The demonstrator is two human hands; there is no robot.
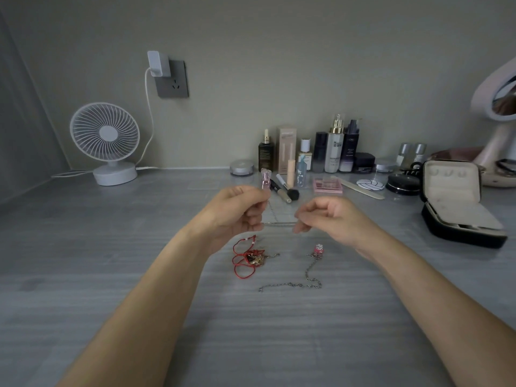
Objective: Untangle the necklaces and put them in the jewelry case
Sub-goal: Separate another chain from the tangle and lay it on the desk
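Left hand [237,210] and right hand [329,216], each grip pinched on a thin silver chain necklace [279,224], seemingly taut, above grey counter [111,247].

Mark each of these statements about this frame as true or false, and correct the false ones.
1. Both hands hold a thin silver chain stretched between them. True; left hand, right hand.
2. The jewelry case is closed. False: its lid stands open.
3. A red cord necklace lies on the table below the left hand. True.
4. The chain with the pink charm is already in the case. False: it lies on the table.
5. The white fan stands right of the case. False: far left.
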